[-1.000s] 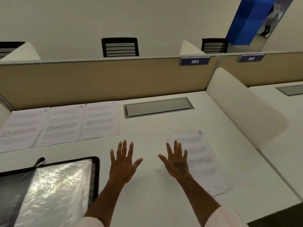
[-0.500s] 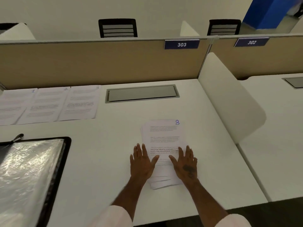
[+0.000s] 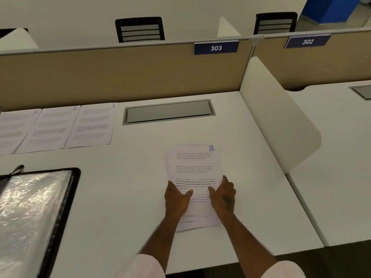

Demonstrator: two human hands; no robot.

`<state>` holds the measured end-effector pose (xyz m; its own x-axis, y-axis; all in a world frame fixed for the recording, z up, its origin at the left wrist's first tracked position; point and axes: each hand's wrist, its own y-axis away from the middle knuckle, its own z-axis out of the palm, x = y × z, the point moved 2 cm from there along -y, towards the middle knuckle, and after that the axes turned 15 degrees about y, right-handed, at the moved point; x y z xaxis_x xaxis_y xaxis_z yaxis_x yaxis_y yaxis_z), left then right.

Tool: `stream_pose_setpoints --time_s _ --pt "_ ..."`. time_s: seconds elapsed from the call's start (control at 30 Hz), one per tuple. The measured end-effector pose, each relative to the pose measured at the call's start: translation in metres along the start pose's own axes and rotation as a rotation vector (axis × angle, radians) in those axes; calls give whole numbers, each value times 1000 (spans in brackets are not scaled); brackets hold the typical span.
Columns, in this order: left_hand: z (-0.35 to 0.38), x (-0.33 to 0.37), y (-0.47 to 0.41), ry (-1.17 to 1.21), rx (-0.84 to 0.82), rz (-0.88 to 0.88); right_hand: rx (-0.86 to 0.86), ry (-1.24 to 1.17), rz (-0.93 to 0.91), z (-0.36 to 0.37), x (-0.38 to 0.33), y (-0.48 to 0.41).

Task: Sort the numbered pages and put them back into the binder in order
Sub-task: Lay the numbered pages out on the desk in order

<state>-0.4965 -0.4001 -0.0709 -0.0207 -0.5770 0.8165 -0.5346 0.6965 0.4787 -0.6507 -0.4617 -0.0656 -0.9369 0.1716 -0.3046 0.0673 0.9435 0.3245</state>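
Flanking papers [image 3: 193, 167]: left hand [image 3: 176, 199], right hand [image 3: 223, 197]

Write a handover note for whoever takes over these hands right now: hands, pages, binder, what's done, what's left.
Left hand and right hand: flank the unsorted stack, with fingers fairly straight along its side edges and thumbs on the top sheet, marked 8. The stack lies flat on the desk.
Page 1, page 2, page 3: in a row at the far left.
Binder: open at the near left, a shiny sleeve showing.
Done: pages 1 to 3 are set out.
Left: sort the stack, then file all pages in order.
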Motion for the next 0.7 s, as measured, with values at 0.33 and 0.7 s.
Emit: stream_pose_setpoints --time_s 0.33,0.7 --pt "-21 -5 -16 598 -57 -211 -288 -412 151 1 3 -19" --pt "-69 -29 -25 418 17 -145 -333 -417 62 10 -6 -18"
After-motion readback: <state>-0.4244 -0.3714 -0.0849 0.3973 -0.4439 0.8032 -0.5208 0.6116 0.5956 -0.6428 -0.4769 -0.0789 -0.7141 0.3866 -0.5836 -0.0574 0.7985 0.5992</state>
